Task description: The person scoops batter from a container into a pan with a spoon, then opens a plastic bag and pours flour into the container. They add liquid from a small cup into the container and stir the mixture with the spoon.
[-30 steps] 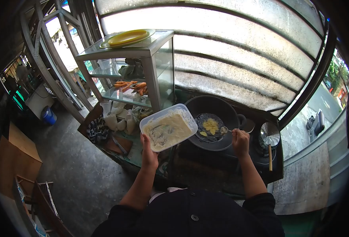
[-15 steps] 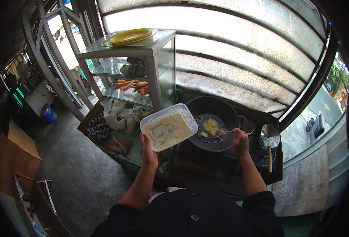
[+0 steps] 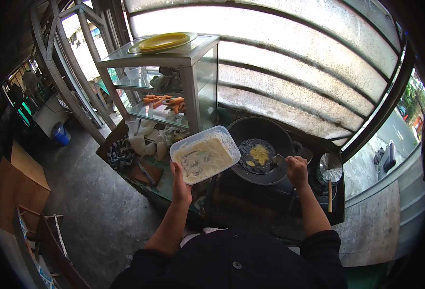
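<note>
My left hand (image 3: 180,187) grips the lower left edge of a white plastic tub (image 3: 206,154), tilted beside the wok and smeared inside with pale batter. In my right hand (image 3: 297,169) is the handle of a metal spoon (image 3: 278,159), its bowl over the right part of the wok. Yellow batter (image 3: 259,155) fries in bubbling oil at the bottom of the dark wok (image 3: 265,126). A small separate piece lies just left of the main lump.
Behind the tub stands a glass display case (image 3: 191,91) holding orange fried pieces, with yellow plates (image 3: 163,42) on top. A knife (image 3: 147,173) lies on a board at left. Right of the wok sits a pan (image 3: 330,167) with a wooden handle.
My right hand and the spoon have moved slightly right, away from the frying batter. The batter looks a bit more spread. My left hand keeps the tub in nearly the same place.
</note>
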`<state>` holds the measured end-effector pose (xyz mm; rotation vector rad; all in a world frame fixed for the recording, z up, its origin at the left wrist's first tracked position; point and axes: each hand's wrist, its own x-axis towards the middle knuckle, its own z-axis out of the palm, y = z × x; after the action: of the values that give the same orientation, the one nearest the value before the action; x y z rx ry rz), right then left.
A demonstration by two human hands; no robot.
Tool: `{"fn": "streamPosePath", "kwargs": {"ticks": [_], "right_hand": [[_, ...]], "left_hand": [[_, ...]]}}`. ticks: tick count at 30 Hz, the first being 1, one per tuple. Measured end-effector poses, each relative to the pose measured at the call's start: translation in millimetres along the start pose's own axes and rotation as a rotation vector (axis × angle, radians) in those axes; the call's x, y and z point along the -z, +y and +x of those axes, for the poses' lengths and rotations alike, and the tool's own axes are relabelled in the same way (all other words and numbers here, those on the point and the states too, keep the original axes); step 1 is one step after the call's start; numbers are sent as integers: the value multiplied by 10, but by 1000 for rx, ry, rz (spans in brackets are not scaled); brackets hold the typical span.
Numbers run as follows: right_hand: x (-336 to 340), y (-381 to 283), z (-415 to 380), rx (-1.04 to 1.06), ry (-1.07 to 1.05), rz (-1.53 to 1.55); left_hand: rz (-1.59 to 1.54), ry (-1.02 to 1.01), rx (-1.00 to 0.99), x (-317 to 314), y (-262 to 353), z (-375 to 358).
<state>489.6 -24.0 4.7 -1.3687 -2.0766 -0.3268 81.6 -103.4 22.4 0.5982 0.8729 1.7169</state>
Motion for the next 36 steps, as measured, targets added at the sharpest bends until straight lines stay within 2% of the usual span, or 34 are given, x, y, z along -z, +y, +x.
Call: {"fn": "streamPosePath", "kwargs": {"ticks": [6, 9, 12, 14, 15, 17, 18, 20, 21, 23, 26, 30, 32, 36], "right_hand": [[94, -44, 62, -27, 57, 20], [176, -125, 149, -50, 153, 46], [448, -411, 336, -152, 242, 194], [659, -699, 466, -420, 381, 725], [778, -832, 515, -423, 381, 724], [953, -1069, 595, -351, 401, 983], [957, -1165, 593, -352, 402, 983], [947, -1324, 543, -214, 270, 1161], [929, -1365, 538, -214, 269, 1161], [887, -1423, 526, 121, 158, 674], [881, -1506, 499, 223, 58, 532], [855, -1603, 451, 256, 15, 523], [806, -1708, 389, 134, -6, 672], [733, -1784, 315, 19, -38, 773]], "left_hand": [[-9, -39, -1, -14, -5, 18], [-3, -33, 15, -43, -4, 27], [8, -40, 11, -67, -25, 27], [16, -53, 11, -121, -19, 10], [18, -53, 14, -133, -35, 9], [48, -97, -8, -151, -68, 16], [48, -99, -7, -142, -97, 26], [53, -119, -12, -88, -191, 55], [52, -118, -13, -41, -236, 72], [54, -240, -27, 73, -319, 100], [30, -327, -13, 52, -244, 34], [125, -353, -140, -165, -30, -106], [173, -398, -155, -156, -25, -103], [174, -403, -132, -172, -9, -129]]}}
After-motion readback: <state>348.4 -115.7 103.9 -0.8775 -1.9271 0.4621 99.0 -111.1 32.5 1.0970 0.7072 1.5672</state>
